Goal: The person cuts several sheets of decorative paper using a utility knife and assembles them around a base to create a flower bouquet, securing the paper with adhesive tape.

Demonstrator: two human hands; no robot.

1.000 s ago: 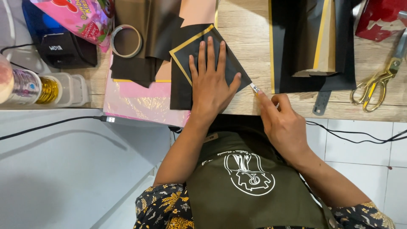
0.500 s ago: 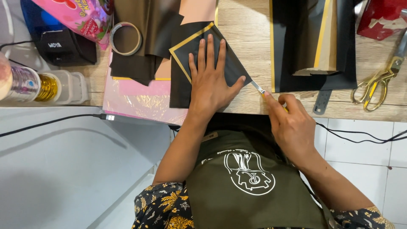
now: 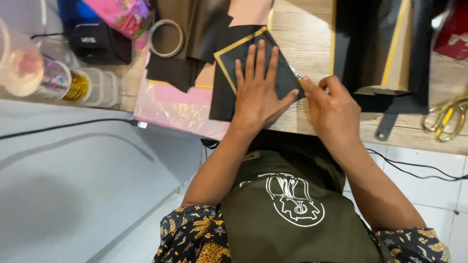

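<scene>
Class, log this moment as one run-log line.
left hand: flat on black sheet | right hand: holds small blade at sheet's edge | scissors: idle on wooden table

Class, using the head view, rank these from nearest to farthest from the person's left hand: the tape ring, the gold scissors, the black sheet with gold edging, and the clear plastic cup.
1. Black sheet: directly under the left hand.
2. Tape ring: up and to its left.
3. Gold scissors: far right, beyond the right hand.
4. Clear plastic cup: far left edge.
</scene>
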